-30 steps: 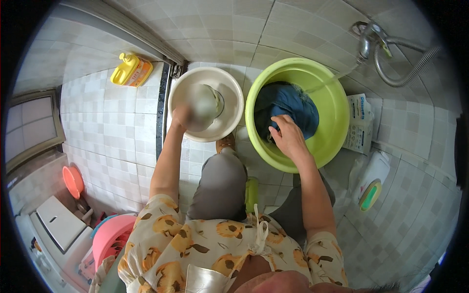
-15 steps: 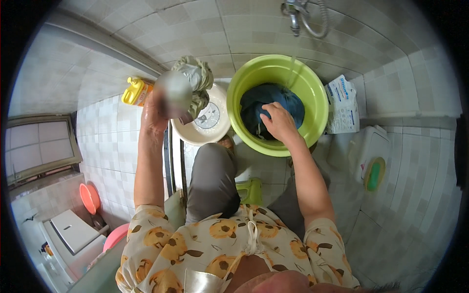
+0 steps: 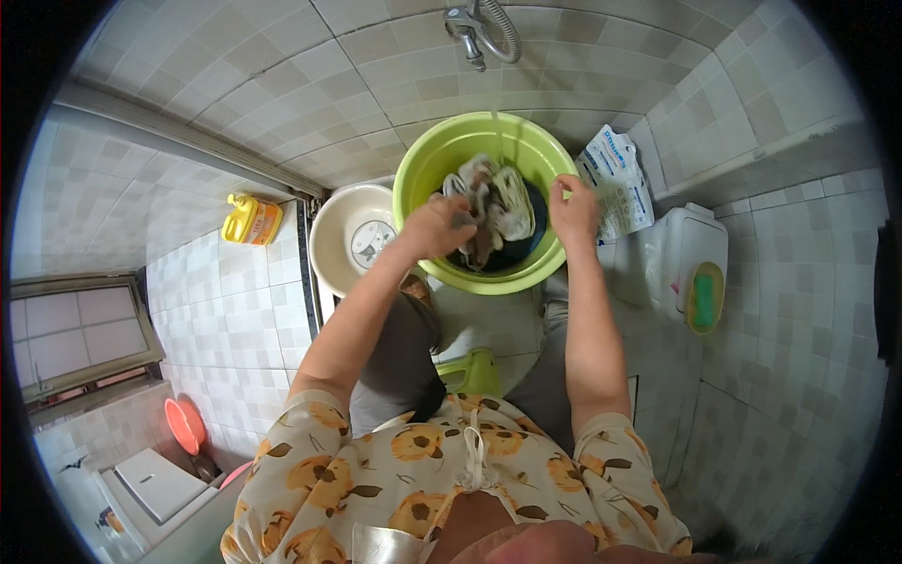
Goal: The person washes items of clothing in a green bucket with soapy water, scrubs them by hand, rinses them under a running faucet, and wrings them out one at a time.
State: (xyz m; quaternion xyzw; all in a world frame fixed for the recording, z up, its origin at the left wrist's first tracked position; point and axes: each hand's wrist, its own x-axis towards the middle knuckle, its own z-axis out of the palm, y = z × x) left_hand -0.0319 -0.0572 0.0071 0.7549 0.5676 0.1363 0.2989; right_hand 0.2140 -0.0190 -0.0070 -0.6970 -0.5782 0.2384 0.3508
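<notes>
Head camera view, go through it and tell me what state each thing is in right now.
Tap: running, stream falling into the green tub.
Green tub: upright, holding laundry.
Pale laundry: bunched up, atop dark cloth.
Dark cloth: partly covered.
Left hand: at the pale laundry; grip unclear.
Right hand: fingers curled, by the tub's right rim.
White basin: upright, printed bottom showing.
Yellow bottle: cap on.

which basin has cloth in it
The large green basin: cloth is piled inside it, by the left hand. The smaller white basin to its left shows none.
</notes>
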